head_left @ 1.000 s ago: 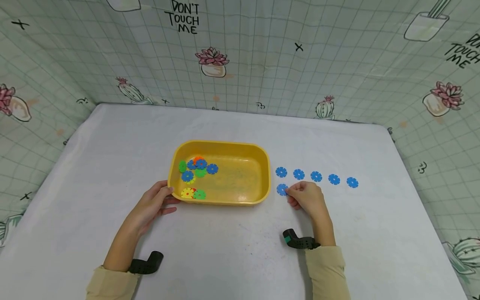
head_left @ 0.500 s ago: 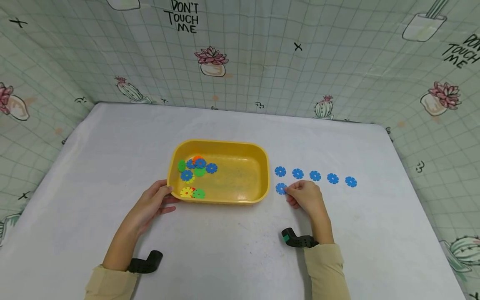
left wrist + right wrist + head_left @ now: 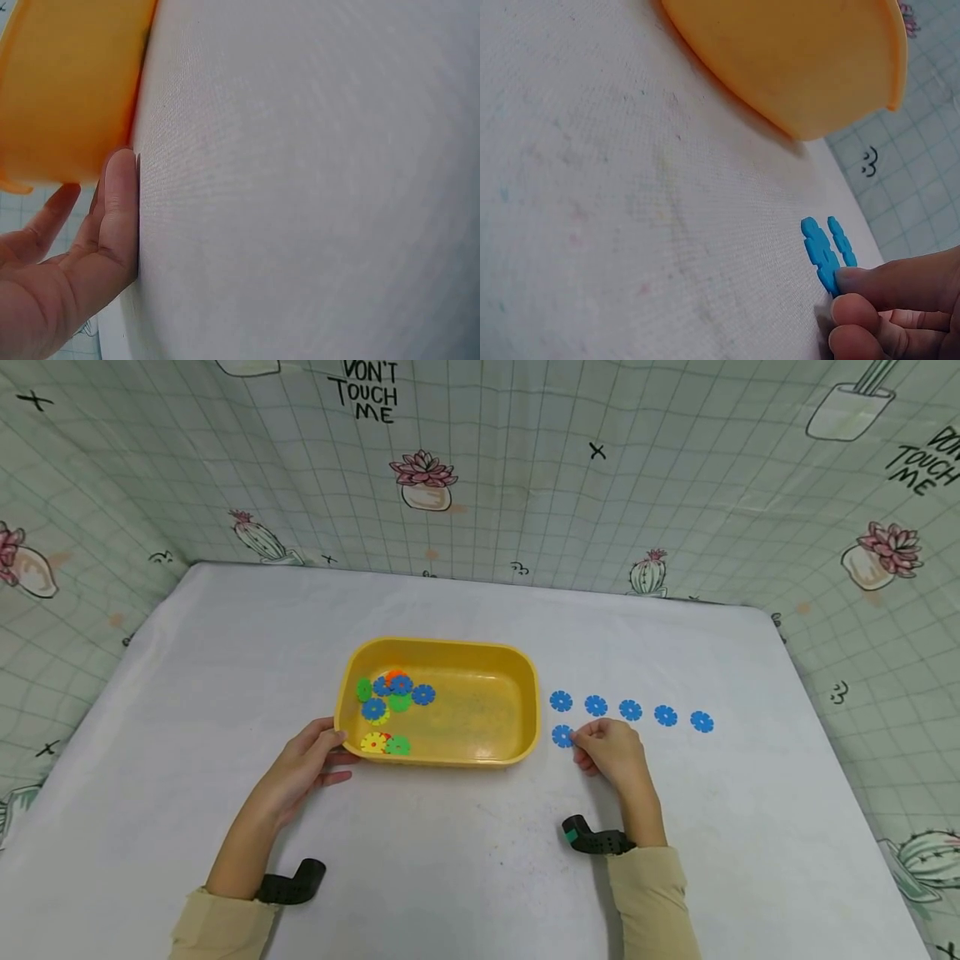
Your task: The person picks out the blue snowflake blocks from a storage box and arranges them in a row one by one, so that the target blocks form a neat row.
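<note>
My right hand (image 3: 615, 753) pinches the near edge of a blue snowflake disc (image 3: 561, 737) between thumb and fingers, just right of the yellow tray. In the right wrist view the pinched disc (image 3: 821, 253) shows thin and notched, with another blue disc (image 3: 841, 241) behind it. Whether the pinched disc lies flat on the table cannot be told. At the tray's near left corner, my left hand (image 3: 303, 768) touches the yellow tray (image 3: 480, 766) with fairly straight fingers. The left wrist view has these fingers (image 3: 118, 202) low against the table, by the tray wall (image 3: 67, 97).
Beyond the right hand, several blue snowflake discs (image 3: 631, 710) lie in a spaced row. Inside the tray's left half sit loose blue, green, yellow and orange discs (image 3: 400, 702). A white cloth (image 3: 450, 860) covers the table, and a printed curtain (image 3: 510, 485) hangs behind it.
Both hands, the tray and the discs keep their places. Only a slight shift of the head view shows.
</note>
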Motion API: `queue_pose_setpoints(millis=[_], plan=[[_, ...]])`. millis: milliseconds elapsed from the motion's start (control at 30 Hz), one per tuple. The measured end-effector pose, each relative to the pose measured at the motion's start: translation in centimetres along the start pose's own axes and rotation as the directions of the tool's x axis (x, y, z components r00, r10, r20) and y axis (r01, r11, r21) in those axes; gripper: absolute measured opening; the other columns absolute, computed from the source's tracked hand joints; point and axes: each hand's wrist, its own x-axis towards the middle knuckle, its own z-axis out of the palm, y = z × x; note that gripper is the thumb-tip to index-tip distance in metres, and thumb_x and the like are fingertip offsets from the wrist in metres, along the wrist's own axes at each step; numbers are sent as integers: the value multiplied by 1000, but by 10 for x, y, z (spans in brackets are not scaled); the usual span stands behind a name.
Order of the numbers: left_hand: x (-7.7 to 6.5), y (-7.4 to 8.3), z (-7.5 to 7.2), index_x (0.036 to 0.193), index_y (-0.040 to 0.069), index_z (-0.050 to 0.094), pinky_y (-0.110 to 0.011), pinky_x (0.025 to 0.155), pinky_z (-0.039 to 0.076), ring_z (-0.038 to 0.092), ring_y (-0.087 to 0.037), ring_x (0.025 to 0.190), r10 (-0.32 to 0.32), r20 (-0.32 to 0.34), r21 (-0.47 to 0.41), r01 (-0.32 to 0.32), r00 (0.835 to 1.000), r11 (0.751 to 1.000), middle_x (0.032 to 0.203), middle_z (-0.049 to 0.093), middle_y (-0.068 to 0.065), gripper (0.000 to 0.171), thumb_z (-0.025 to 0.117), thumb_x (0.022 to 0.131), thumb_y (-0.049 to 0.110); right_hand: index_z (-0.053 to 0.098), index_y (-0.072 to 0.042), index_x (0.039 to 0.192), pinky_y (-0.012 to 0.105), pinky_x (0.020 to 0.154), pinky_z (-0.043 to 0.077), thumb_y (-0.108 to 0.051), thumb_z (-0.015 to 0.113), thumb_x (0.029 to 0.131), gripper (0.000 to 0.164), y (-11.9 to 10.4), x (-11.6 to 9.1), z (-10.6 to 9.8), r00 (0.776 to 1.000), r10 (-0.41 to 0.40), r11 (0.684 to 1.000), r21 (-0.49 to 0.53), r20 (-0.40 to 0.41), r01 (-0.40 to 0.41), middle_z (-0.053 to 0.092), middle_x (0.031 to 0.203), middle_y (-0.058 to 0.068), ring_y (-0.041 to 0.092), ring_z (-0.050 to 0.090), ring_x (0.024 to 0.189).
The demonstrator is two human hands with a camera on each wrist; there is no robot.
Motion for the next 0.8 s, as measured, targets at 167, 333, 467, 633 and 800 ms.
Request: queue_pose_setpoints(millis=[167,333,467,633,800], plan=[[0,0,-1,142,2,27,-24,82,54,59,-16,100,3,2,1,-3,1000,1000,129,47,-23,54,35,98,33,62,0,88,21,52,52,-23,59,90,23,-1,0,1,1000,-2,1000,-3,-3,2,59,61,3,12,55,53],[0,1,-1,141,2,28,-24,82,54,59,-15,100,4,10,-6,-4,1000,1000,129,47,-23,53,35,98,32,62,0,92,20,54,52,-24,57,91,25,1,-2,0,1000,-6,999,35,5,6,60,64,5,13,55,55],[1,1,-1,141,2,29,-25,82,54,60,-15,99,8,12,-9,-8,1000,1000,129,48,-24,51,35,98,30,58,1,98,20,57,53,-25,55,93,26,3,-5,-3,1000,-20,995,99,8,19,63,69,7,14,58,58],[1,0,-1,141,2,29,-26,82,55,60,-15,99,7,9,-8,-7,1000,1000,128,48,-24,51,35,98,29,54,1,104,19,62,53,-28,55,93,31,-6,-12,-5,995,-99,985,142,-17,100,64,74,8,13,59,62],[0,0,-1,141,2,29,-25,82,54,60,-15,99,-1,9,-12,1,1000,1000,128,48,-23,51,35,98,29,56,-1,103,19,64,54,-29,56,92,30,-27,-28,0,963,-260,937,220,-75,270,64,80,13,22,62,69]])
